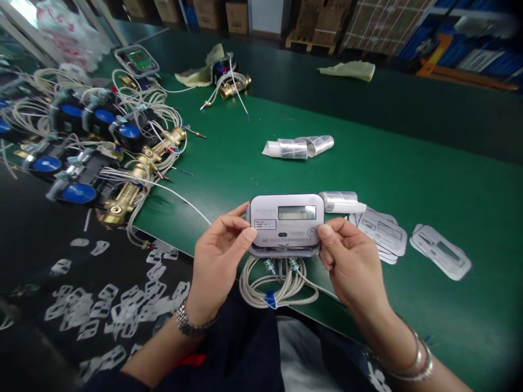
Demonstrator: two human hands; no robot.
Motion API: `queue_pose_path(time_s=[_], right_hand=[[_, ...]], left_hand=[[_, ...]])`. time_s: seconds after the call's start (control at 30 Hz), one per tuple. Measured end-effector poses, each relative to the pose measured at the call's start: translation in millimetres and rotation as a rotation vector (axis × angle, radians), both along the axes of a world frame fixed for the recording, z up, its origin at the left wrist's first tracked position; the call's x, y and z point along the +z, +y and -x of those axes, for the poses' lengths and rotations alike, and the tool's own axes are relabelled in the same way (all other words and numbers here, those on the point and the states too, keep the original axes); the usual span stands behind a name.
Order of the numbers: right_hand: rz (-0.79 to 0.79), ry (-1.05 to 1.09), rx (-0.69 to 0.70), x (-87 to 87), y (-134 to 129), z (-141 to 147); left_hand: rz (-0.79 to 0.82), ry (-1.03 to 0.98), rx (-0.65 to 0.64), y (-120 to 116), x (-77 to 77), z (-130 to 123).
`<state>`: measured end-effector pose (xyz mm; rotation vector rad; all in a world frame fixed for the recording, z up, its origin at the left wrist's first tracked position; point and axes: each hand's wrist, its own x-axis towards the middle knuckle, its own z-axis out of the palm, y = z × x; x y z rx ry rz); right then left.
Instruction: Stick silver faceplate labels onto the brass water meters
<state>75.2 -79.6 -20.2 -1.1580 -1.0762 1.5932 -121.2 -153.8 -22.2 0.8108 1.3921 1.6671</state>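
Both of my hands grip a grey meter display unit (pixel 286 226) by its sides, near the front edge of the green table. My left hand (pixel 220 250) pinches the left end, thumb on the front face. At the right end, my right hand (pixel 353 250) is closed the same way. The unit's face has a small screen, a printed label and a round mark. Below it hangs a coil of pale cable (pixel 278 288) with a blue tie. Just right of my right hand lies a pile of face stickers (pixel 379 234).
Brass-bodied meters with blue caps (pixel 128 130) and tangled cables crowd the left side. A curled label strip (pixel 300 147) lies mid-table, and a label roll (pixel 341 201) sits beside the unit. More face stickers (pixel 443 253) lie right. Sticker backing scraps (pixel 134 305) litter the floor.
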Motion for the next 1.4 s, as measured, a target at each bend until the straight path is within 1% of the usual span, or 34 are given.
queue_pose_path(time_s=[0.07,0.17,0.3,0.5,0.73,0.9,1.4], right_hand=[[0.003,0.016,-0.006,0.0,-1,0],[-0.002,0.022,-0.008,1.0,-1,1],[-0.029,-0.058,-0.016,2.3,0,2],[-0.055,-0.161,-0.014,2.7,1,1],[-0.124,-0.252,0.011,5.6,-1,-1],[-0.165,-0.321,0.015,7.5,-3,-3],[-0.283,-0.463,0.008,11.4,-7,-6]], left_hand=[[0.012,-0.009,0.029,1,1.2,-2],[0.051,0.085,0.048,2,4.3,-2],[0.083,0.166,0.048,2,8.8,-1],[0.146,0.271,0.094,6,11.3,1],[0.157,0.301,0.023,5,15.4,6],[0.139,0.347,-0.008,2,14.6,8],[0.105,0.384,-0.008,5,14.9,7]])
